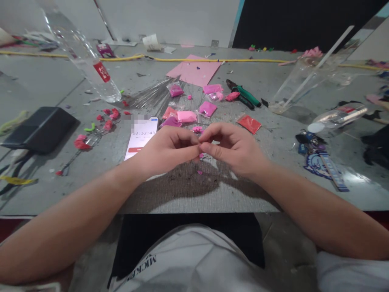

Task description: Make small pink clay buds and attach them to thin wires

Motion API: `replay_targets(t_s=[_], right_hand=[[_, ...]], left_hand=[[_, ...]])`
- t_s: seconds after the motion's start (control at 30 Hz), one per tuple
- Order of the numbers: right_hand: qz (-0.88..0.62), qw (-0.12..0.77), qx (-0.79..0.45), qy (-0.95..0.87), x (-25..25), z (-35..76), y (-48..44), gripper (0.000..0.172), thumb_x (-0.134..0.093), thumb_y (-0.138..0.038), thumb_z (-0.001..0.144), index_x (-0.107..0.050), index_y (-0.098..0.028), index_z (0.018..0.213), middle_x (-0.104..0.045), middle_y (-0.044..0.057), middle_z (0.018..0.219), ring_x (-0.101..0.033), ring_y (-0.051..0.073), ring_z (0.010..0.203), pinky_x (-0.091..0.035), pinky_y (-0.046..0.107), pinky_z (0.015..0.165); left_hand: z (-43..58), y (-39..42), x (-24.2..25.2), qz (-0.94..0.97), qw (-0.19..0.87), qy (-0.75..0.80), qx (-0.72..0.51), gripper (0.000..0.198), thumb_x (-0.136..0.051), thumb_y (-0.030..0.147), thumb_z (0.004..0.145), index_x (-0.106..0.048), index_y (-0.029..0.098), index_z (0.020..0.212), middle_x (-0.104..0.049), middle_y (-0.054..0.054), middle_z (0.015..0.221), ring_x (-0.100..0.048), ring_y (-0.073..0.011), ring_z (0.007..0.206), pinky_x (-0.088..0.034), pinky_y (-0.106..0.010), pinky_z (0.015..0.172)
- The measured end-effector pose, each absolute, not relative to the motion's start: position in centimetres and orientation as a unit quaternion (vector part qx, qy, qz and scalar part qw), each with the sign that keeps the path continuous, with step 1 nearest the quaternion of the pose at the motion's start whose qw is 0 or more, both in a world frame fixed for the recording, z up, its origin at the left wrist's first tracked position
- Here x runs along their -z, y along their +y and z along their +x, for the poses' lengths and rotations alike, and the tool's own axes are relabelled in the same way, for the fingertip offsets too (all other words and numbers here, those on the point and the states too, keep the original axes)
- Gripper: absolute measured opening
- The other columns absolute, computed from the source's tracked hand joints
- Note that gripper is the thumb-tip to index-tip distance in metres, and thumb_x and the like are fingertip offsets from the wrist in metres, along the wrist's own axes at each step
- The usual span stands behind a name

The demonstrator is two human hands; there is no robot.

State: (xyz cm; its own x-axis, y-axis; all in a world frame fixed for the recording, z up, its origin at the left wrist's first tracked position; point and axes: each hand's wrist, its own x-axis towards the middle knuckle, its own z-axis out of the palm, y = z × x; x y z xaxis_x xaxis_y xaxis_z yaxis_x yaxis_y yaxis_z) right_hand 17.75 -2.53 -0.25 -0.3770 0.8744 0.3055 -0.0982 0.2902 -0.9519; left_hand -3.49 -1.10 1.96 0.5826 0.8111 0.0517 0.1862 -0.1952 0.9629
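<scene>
My left hand (173, 148) and my right hand (234, 148) meet fingertip to fingertip above the table, both closed in a pinch. Whatever lies between the tips is too small and too covered to name. Small pink pieces (197, 129) lie just behind the fingers, and crumbs (199, 172) are below. Beyond the hands are small plastic bags of pink clay-like material (186, 117), a magenta bag (207, 108) and a red bag (249, 123). Next to my left hand lies a phone (142, 136) showing a timer, partly hidden by that hand.
Green-handled pliers (247, 96), clear strips (152, 95) and pink paper (194, 69) lie farther back. At left are a water bottle (82, 56), red flower-like pieces (82, 142) and a black box (41, 129). At right stand a cup with a straw (291, 89) and keys with tags (322, 162).
</scene>
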Motion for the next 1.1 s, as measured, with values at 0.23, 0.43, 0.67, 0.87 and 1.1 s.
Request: replay_targets(t_s=[0.23, 0.43, 0.67, 0.87, 1.1], right_hand=[[-0.272, 0.465, -0.650, -0.535, 0.4, 17.8, -2.1, 0.037, -0.089, -0.052, 0.087, -0.069, -0.020, 0.087, -0.062, -0.005, 0.071, -0.051, 0.007, 0.057, -0.036, 0.021, 0.048], [-0.261, 0.466, -0.638, -0.555, 0.4, 18.1, -1.9, 0.042, -0.088, -0.055, 0.086, -0.067, -0.020, 0.083, -0.057, -0.005, 0.071, -0.050, 0.008, 0.059, -0.035, 0.021, 0.049], [-0.239, 0.469, -0.629, -0.573, 0.5, 17.9, -1.8, 0.040, -0.086, -0.055, 0.089, -0.066, -0.020, 0.085, -0.055, -0.007, 0.070, -0.046, 0.007, 0.058, -0.033, 0.022, 0.049], [-0.249, 0.467, -0.629, -0.570, 0.3, 18.0, -1.7, 0.040, -0.086, -0.056, 0.088, -0.068, -0.021, 0.084, -0.055, -0.006, 0.070, -0.046, 0.007, 0.057, -0.032, 0.024, 0.049], [-0.281, 0.533, -0.579, -0.549, 0.6, 18.0, -1.6, 0.055, -0.065, -0.073, 0.098, -0.073, -0.021, 0.082, -0.050, -0.004, 0.062, -0.045, 0.010, 0.055, -0.031, 0.027, 0.048]], left_hand=[[-3.4, -0.9, -1.6, 0.795, 0.480, 0.276, -0.247, 0.016, -0.070, 0.030, 0.097, -0.077, 0.017, 0.092, -0.074, -0.002, 0.079, -0.065, -0.0125, 0.068, -0.049, -0.023, 0.062], [-4.1, -0.3, -1.0, 0.928, 0.268, 0.225, -0.130, 0.023, -0.078, 0.034, 0.091, -0.083, 0.020, 0.109, -0.079, -0.007, 0.101, -0.073, -0.0200, 0.087, -0.054, -0.030, 0.078], [-4.4, 0.1, 0.0, 0.947, 0.213, 0.227, -0.078, 0.021, -0.075, 0.027, 0.096, -0.085, 0.021, 0.114, -0.074, -0.010, 0.108, -0.073, -0.0233, 0.093, -0.055, -0.034, 0.083], [-4.0, -0.4, 0.1, 0.950, 0.211, 0.219, -0.066, 0.018, -0.069, 0.020, 0.098, -0.085, 0.021, 0.105, -0.071, -0.006, 0.094, -0.067, -0.0168, 0.076, -0.048, -0.028, 0.070], [-3.8, 0.2, -0.1, 0.914, 0.282, 0.214, -0.196, 0.016, -0.070, 0.024, 0.099, -0.086, 0.021, 0.100, -0.076, -0.007, 0.093, -0.071, -0.0181, 0.083, -0.054, -0.030, 0.077]])
